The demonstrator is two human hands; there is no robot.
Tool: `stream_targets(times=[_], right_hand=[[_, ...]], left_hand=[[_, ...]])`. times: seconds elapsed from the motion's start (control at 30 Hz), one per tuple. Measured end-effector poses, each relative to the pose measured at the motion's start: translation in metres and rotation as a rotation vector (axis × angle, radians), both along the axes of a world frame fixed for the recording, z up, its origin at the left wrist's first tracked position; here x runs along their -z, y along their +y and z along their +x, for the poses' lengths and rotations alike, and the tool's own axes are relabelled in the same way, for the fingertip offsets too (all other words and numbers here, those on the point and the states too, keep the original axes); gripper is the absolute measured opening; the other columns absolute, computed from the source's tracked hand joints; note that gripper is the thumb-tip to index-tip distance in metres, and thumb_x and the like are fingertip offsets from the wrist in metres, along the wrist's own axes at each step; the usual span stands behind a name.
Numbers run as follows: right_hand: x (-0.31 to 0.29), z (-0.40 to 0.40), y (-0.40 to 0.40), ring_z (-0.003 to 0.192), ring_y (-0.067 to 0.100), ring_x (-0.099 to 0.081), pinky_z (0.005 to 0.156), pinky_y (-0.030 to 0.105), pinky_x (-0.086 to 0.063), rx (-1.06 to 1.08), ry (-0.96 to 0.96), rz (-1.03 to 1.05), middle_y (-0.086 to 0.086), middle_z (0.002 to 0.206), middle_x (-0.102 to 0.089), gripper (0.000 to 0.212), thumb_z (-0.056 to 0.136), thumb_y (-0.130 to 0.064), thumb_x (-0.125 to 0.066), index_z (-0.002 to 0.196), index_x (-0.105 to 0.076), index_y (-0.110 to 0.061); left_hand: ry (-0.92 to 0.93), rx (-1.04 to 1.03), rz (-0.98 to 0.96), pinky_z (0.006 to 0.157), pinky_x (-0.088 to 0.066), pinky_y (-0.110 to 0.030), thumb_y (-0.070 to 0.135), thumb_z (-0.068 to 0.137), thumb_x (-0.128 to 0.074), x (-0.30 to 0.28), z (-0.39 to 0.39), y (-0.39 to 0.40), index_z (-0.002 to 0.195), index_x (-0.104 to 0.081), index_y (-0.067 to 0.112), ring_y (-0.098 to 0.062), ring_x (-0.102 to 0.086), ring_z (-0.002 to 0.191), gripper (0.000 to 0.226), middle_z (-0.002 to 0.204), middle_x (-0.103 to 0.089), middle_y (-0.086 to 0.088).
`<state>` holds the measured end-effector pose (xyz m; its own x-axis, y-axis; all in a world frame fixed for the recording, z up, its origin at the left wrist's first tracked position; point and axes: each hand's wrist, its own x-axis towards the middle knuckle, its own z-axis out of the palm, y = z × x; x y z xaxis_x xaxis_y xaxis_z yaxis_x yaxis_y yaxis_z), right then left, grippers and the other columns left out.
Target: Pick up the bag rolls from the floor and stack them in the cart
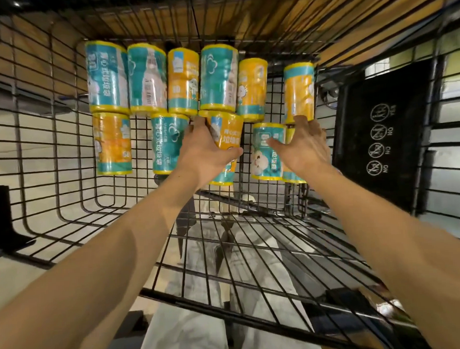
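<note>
Several teal and yellow bag rolls lie in two rows on the floor of the black wire cart. The far row runs from a teal roll to a yellow roll. In the near row, my left hand grips a yellow roll from its left side. My right hand wraps a teal roll, with its thumb on the label and its fingers over another roll that is mostly hidden behind it.
The cart's wire walls rise on the left, far and right sides. A black plastic child-seat flap with white warning icons stands at the right. A near wire panel lies under my forearms. My legs in light trousers show through the mesh.
</note>
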<state>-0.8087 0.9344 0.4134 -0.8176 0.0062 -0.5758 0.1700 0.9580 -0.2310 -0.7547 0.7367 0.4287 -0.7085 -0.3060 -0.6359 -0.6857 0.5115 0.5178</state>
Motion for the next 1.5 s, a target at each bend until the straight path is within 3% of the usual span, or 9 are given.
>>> stream_targets(times=[0.07,0.2,0.37,0.5,0.63,0.87,1.1,1.33,1.5], right_hand=[[-0.016,-0.006,0.016,0.137,0.037,-0.039,0.104,0.048,-0.042,-0.122,0.017,-0.009,0.013,0.148,-0.040,0.081,0.090,-0.057,-0.063,0.154,-0.031,-0.017],[-0.046,-0.020,0.029,0.136,0.036,-0.042,0.106,0.045,-0.041,-0.286,0.101,-0.019,0.013,0.153,-0.041,0.082,0.090,-0.059,-0.062,0.155,-0.032,-0.018],[-0.066,-0.028,0.030,0.141,0.032,-0.038,0.110,0.046,-0.037,-0.370,0.129,-0.015,0.006,0.158,-0.038,0.085,0.090,-0.061,-0.060,0.157,-0.027,-0.021],[-0.071,-0.029,0.026,0.140,0.033,-0.040,0.111,0.046,-0.038,-0.400,0.138,-0.004,0.006,0.158,-0.037,0.087,0.090,-0.065,-0.057,0.158,-0.024,-0.021],[-0.073,-0.029,0.025,0.141,0.034,-0.039,0.112,0.047,-0.035,-0.430,0.133,0.013,0.007,0.158,-0.036,0.085,0.092,-0.065,-0.054,0.158,-0.025,-0.020],[-0.071,-0.024,0.027,0.144,0.032,-0.036,0.116,0.048,-0.032,-0.476,0.130,0.019,0.007,0.160,-0.036,0.080,0.094,-0.062,-0.052,0.157,-0.027,-0.020],[-0.136,-0.021,0.021,0.147,0.030,-0.031,0.122,0.045,-0.026,-0.573,0.189,0.027,0.009,0.159,-0.037,0.088,0.092,-0.070,-0.046,0.159,-0.023,-0.016],[-0.275,-0.017,-0.005,0.153,0.028,-0.020,0.125,0.043,-0.017,-0.667,0.355,-0.017,0.008,0.166,-0.025,0.089,0.093,-0.070,-0.046,0.160,-0.019,-0.018],[-0.361,-0.015,-0.050,0.154,0.028,-0.017,0.126,0.044,-0.016,-0.783,0.473,-0.041,0.009,0.167,-0.021,0.092,0.092,-0.073,-0.044,0.161,-0.017,-0.019]], left_hand=[[-0.032,0.040,-0.019,0.078,-0.048,-0.031,0.043,0.073,-0.086,-0.003,-0.003,0.005,0.116,-0.044,0.014,-0.017,-0.055,0.097,0.067,0.117,-0.055,-0.007],[-0.076,0.191,-0.100,0.105,-0.046,-0.041,0.046,0.077,-0.081,-0.008,-0.012,0.016,0.141,-0.033,0.012,-0.035,-0.048,0.131,0.086,0.143,-0.045,-0.015],[-0.078,0.357,-0.291,0.100,-0.042,-0.046,0.044,0.083,-0.076,-0.004,-0.016,0.033,0.143,-0.029,0.012,-0.041,-0.045,0.128,0.083,0.138,-0.041,-0.020],[-0.075,0.310,-0.278,0.099,-0.046,-0.047,0.027,0.089,-0.072,0.007,-0.019,0.049,0.150,-0.021,0.008,-0.041,-0.043,0.132,0.082,0.140,-0.040,-0.023],[-0.125,0.408,-0.297,0.102,-0.047,-0.049,0.022,0.089,-0.071,0.015,-0.018,0.054,0.152,-0.020,0.008,-0.039,-0.043,0.131,0.082,0.139,-0.040,-0.021],[0.012,0.791,-0.426,0.108,-0.042,-0.050,0.024,0.092,-0.061,0.004,-0.017,0.029,0.151,-0.027,0.011,-0.036,-0.038,0.135,0.069,0.148,-0.040,-0.017],[0.144,0.820,-0.481,0.120,-0.029,-0.047,0.044,0.099,-0.053,-0.105,-0.032,-0.001,0.159,-0.018,0.014,-0.031,-0.023,0.151,0.075,0.165,-0.023,-0.011],[0.263,0.644,-0.610,0.125,-0.019,-0.040,0.060,0.096,-0.051,-0.264,-0.006,-0.051,0.160,-0.018,0.018,-0.024,-0.017,0.154,0.083,0.167,-0.020,-0.005],[0.335,0.493,-0.753,0.123,-0.022,-0.044,0.069,0.093,-0.044,-0.356,0.030,-0.104,0.160,-0.016,0.020,-0.024,-0.018,0.153,0.088,0.166,-0.021,-0.004]])
